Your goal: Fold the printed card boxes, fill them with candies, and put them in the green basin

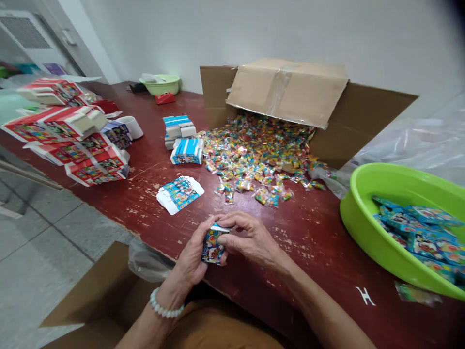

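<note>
A small printed blue carton (214, 246) is held upright over the near edge of the dark red table (308, 242). My left hand (192, 257) wraps round its lower left side. My right hand (250, 240) pinches its white top flap from the right. Just beyond my hands a flat, unfolded blue carton blank (179, 194) lies on the table. Farther back lies a heap of small colourful candy packets (254, 155), spilling out of a tipped cardboard box (290, 92).
A green basin (366, 213) with blue printed packs stands at the right, clear plastic sheeting (417, 140) behind it. Folded blue-and-white cartons (185, 148) sit mid-table. Red printed boxes (72, 140) are stacked at the left. An open cardboard box (101, 295) stands on the floor below.
</note>
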Available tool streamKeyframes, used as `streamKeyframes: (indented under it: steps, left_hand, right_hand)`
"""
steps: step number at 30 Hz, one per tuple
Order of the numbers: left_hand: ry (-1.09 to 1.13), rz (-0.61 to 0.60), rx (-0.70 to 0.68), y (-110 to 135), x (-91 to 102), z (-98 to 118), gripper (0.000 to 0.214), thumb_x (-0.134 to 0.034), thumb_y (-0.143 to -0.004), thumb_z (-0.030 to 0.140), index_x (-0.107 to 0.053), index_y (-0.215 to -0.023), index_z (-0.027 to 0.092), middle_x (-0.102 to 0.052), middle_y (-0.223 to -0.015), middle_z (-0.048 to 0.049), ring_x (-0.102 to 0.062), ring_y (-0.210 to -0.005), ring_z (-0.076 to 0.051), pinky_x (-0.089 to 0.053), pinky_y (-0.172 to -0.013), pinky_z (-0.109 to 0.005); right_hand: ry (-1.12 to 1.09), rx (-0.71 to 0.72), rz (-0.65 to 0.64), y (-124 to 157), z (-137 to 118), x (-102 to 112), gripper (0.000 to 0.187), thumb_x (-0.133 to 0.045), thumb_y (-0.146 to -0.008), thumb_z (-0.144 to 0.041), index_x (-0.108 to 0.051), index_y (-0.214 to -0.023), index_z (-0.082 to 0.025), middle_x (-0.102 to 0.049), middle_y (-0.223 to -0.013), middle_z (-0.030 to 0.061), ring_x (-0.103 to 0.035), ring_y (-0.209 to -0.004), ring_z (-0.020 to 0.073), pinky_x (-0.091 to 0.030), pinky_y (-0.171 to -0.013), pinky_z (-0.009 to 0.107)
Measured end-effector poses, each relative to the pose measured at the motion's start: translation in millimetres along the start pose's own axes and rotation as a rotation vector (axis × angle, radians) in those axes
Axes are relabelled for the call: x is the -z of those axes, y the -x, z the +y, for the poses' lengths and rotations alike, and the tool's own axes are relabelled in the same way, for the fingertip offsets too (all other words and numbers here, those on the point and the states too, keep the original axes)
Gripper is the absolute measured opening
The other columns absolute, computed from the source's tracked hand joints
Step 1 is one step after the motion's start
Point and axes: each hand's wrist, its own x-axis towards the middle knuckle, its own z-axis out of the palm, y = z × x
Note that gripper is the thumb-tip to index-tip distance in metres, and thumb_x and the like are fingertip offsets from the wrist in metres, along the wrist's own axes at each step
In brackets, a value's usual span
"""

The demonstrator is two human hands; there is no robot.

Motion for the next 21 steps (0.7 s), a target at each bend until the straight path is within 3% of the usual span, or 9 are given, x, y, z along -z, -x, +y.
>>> streamKeyframes:
  steps: [4,7,10,13,15,18,21]
  left_hand:
    - [-0.067,0.005,-0.091,-0.2,0.6,-4.7,0.044,-0.071,-0.082,0.044,-0.070,-0.115,0.015,-0.073,-0.077,-0.0009,-0.062,-0.049,-0.012,-0.051,-0.046,-0.022]
    - [-0.067,-0.008,-0.007,0.6,-0.9,-5.7,0.050,-0.067,-0.083,0.054,-0.069,-0.116,0.016,-0.068,-0.064,0.0006,-0.059,-0.042,-0.013,-0.048,-0.039,-0.023]
    - [-0.056,-0.036,0.081,1.1,-2.1,-5.9,0.059,-0.059,-0.081,0.069,-0.071,-0.095,0.013,-0.066,-0.056,-0.0022,-0.058,-0.037,-0.015,-0.046,-0.034,-0.024]
    - [-0.065,-0.020,0.116,0.6,-1.5,-5.3,0.060,-0.058,-0.079,0.073,-0.066,-0.073,0.014,-0.065,-0.053,-0.0045,-0.057,-0.034,-0.015,-0.045,-0.032,-0.023]
    - [-0.046,-0.016,0.155,-0.7,0.0,-3.5,0.056,-0.060,-0.081,0.069,-0.064,-0.071,0.014,-0.066,-0.054,-0.0053,-0.057,-0.034,-0.015,-0.046,-0.032,-0.024]
    - [0.061,-0.011,0.201,-4.0,1.3,-0.2,0.045,-0.061,-0.086,0.059,-0.064,-0.078,0.015,-0.067,-0.056,-0.0035,-0.060,-0.036,-0.017,-0.049,-0.032,-0.026]
    - [0.161,0.003,0.199,-6.1,-3.0,-1.3,0.033,-0.061,-0.090,0.048,-0.063,-0.085,0.016,-0.069,-0.065,-0.0020,-0.060,-0.039,-0.015,-0.050,-0.034,-0.026]
  right_hand:
    - [-0.076,-0.151,0.007,-5.4,0.8,-3.8,0.017,-0.073,-0.082,-0.037,-0.075,-0.082,-0.021,-0.074,-0.086,0.0034,-0.069,-0.078,0.0183,-0.056,-0.071,0.030]
    - [-0.146,-0.258,-0.001,-8.7,0.9,-3.2,0.018,-0.075,-0.079,-0.035,-0.074,-0.083,-0.018,-0.075,-0.084,0.0035,-0.068,-0.068,0.0161,-0.055,-0.062,0.027]
    - [-0.207,-0.309,0.009,-11.2,1.0,-0.3,0.021,-0.075,-0.078,-0.036,-0.074,-0.083,-0.016,-0.075,-0.082,0.0036,-0.067,-0.065,0.0143,-0.053,-0.061,0.026]
    - [-0.209,-0.341,0.016,-11.2,0.3,1.8,0.021,-0.075,-0.079,-0.037,-0.072,-0.082,-0.016,-0.072,-0.073,0.0017,-0.064,-0.062,0.0135,-0.052,-0.059,0.025]
    - [-0.117,-0.259,0.004,-8.4,-1.4,2.0,0.020,-0.071,-0.083,-0.037,-0.072,-0.082,-0.017,-0.071,-0.077,0.0023,-0.065,-0.065,0.0146,-0.053,-0.062,0.027]
    - [0.040,-0.038,-0.038,0.0,-2.2,-0.8,0.019,-0.062,-0.092,-0.035,-0.072,-0.086,-0.020,-0.072,-0.094,0.0051,-0.067,-0.087,0.0181,-0.054,-0.082,0.033]
    - [0.130,0.085,-0.022,8.6,4.5,-9.1,0.019,-0.070,-0.086,-0.032,-0.069,-0.103,-0.023,-0.069,-0.112,0.0066,-0.063,-0.107,0.0220,-0.051,-0.096,0.039]
